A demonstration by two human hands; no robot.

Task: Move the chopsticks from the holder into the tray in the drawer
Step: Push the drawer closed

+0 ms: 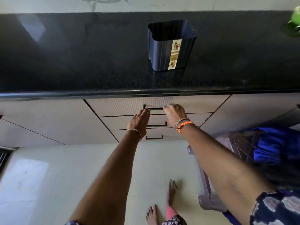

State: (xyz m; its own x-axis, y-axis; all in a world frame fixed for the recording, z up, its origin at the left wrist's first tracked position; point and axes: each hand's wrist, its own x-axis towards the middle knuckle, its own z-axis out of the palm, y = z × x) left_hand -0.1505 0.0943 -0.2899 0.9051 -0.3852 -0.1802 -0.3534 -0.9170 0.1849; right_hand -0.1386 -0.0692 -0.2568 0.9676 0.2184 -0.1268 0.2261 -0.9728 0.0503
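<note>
Two bare feet [162, 203] stand on the pale floor [48, 176] at the near edge of the view, below both outstretched forearms. Right of the right forearm: a brownish plastic stool [209, 176] with blue cloth [276, 146] on it.

Left hand [140, 118]: fingers straight and together, palm turned inward, nothing in it; fingertips just at the left end of the top drawer's handle [155, 108]. Thin bangle at the wrist. Whether it touches the handle, cannot tell.

Right hand [176, 113]: knuckles up, fingers curled down at the right end of the same handle. Looks like a hold on the bar, but the fingertips are hidden, so the grip cannot be confirmed. Orange thread and bead bangles at the wrist.

Top drawer [194, 105] is closed; tray not visible. Two lower drawers sit under the hands, also closed.

Beyond the hands, above the drawer: black stone counter [81, 62]. On it, nearly straight past the right hand, a dark blue ribbed holder [160, 52], upright; no chopsticks show at its open top. Cream-and-gold label strip [174, 54] on its front with two flower motifs; the writing between them is too blurred to read. Far right of the holder, a green object [294, 18], cut off at the frame edge.
</note>
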